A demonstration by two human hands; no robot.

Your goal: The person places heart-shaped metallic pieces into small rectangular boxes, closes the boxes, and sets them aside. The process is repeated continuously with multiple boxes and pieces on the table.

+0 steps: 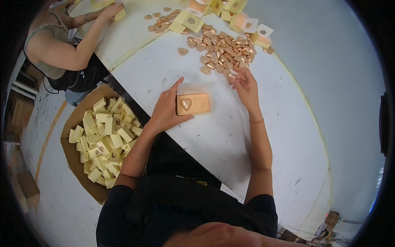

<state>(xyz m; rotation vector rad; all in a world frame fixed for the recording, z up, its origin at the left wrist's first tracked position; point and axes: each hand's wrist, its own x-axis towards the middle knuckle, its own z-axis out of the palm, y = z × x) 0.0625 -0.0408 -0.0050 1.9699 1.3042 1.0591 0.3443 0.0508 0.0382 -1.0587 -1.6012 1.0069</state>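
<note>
My left hand [166,109] grips the left side of a small open gold box [194,103] lying on the white table [230,136]. One foil-wrapped heart [186,103] sits in the box's left recess; the right recess shows no heart. The box's pale lid [193,88] stands open behind it. My right hand [245,85] reaches to the near edge of a pile of copper foil hearts [224,49], its fingers closed on one heart [236,76].
A cardboard carton [103,140] full of closed pale yellow boxes sits on the floor at my left. Open yellow boxes [230,12] and a few loose hearts [158,21] lie at the table's far side. Another person [61,49] works at the upper left table.
</note>
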